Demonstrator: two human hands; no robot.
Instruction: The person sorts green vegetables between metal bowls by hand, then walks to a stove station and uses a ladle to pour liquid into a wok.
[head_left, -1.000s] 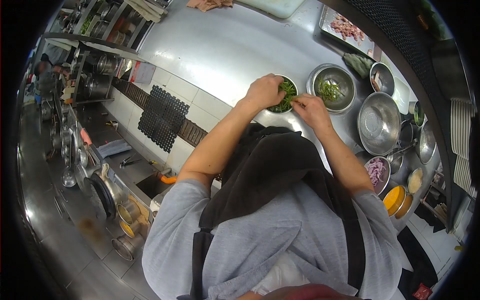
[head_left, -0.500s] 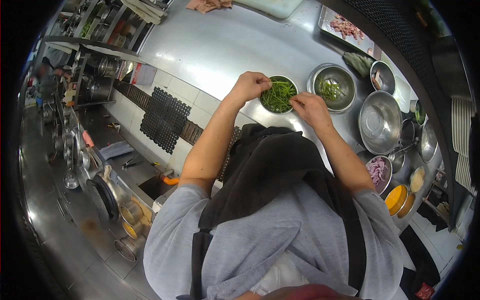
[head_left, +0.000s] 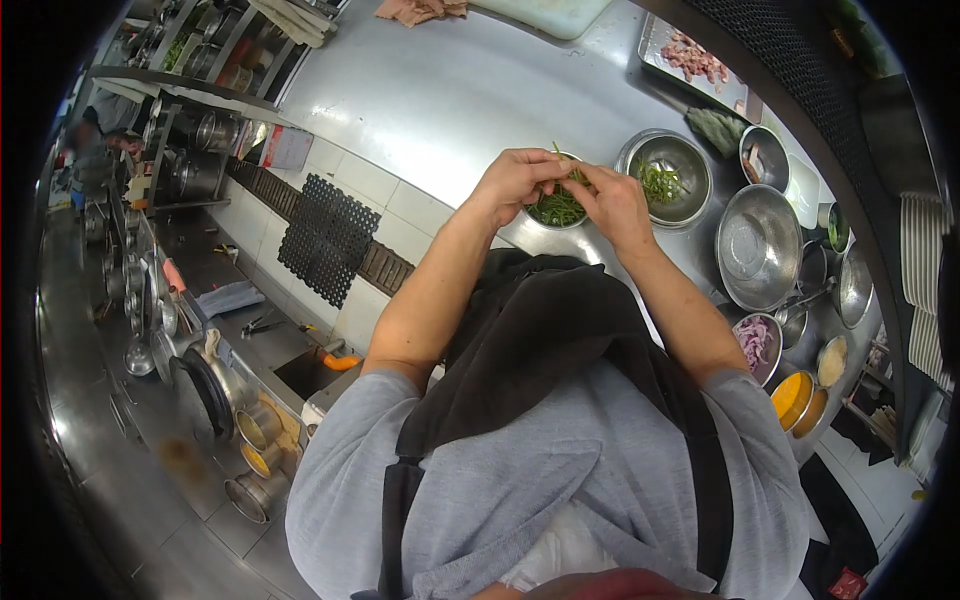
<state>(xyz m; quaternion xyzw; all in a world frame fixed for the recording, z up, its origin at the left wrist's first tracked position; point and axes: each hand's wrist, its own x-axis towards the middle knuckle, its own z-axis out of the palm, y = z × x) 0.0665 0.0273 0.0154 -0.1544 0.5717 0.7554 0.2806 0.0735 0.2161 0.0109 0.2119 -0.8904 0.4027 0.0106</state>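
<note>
Over a small metal bowl (head_left: 546, 226) filled with thin green stems (head_left: 558, 209), my two hands meet, fingertips nearly touching. My left hand (head_left: 522, 182) is closed in a pinch on a few green stems whose tips poke up beyond the fingers. From the other side my right hand (head_left: 615, 205) pinches at the same stems; the exact grip is partly hidden by the fingers. Just right of it stands a larger metal bowl (head_left: 690, 205) with a smaller heap of green pieces (head_left: 660, 183) inside.
At right are an empty metal bowl (head_left: 760, 245), a bowl of sliced purple onion (head_left: 756, 340) and a container of orange-yellow food (head_left: 792, 398). A tray (head_left: 650, 45) of cut meat lies at the upper right, near a white cutting board (head_left: 560, 15). Stacked plates (head_left: 925, 245) stand far right.
My hands have come together above the small bowl, the right one moving left and slightly up. Stems now stick up between the fingers. The larger bowl's contents look about the same.
</note>
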